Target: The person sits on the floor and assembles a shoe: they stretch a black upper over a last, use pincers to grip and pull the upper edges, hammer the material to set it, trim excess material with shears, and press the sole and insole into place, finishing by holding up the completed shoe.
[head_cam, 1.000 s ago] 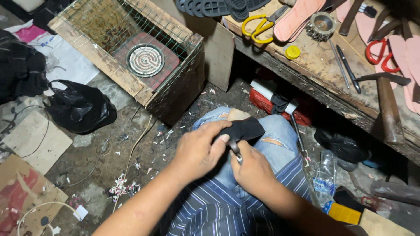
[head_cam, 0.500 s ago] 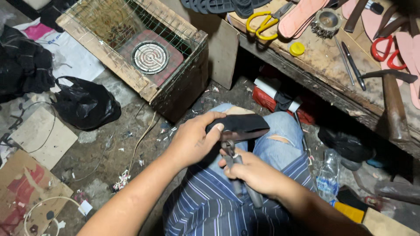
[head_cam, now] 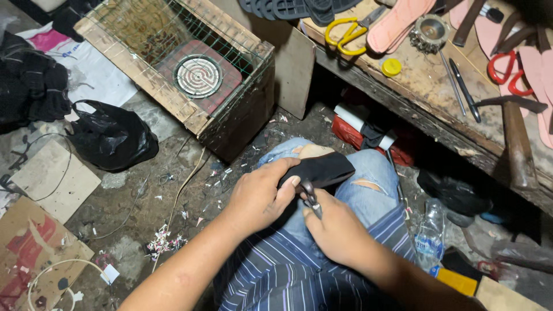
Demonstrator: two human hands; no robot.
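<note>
My left hand [head_cam: 259, 196] grips a black piece of shoe material [head_cam: 319, 169] over my knee in torn jeans [head_cam: 368, 184]. My right hand [head_cam: 337, 230] is closed around a small pair of metal scissors [head_cam: 310, 197], whose blades meet the near edge of the black piece. Both hands are close together, touching at the fingers. The rest of the tool is hidden inside my right fist.
A wooden wire-mesh crate [head_cam: 190, 69] with a round coil heater [head_cam: 197, 76] stands to the left. The workbench [head_cam: 438, 98] at right holds yellow scissors [head_cam: 345, 31], red scissors [head_cam: 507, 72], a hammer [head_cam: 515, 135], pink soles. A black bag [head_cam: 112, 138] and scraps litter the floor.
The black piece has dropped lower and closer to my knee, and my hands have shifted slightly. The scissors now sit at its near edge.
</note>
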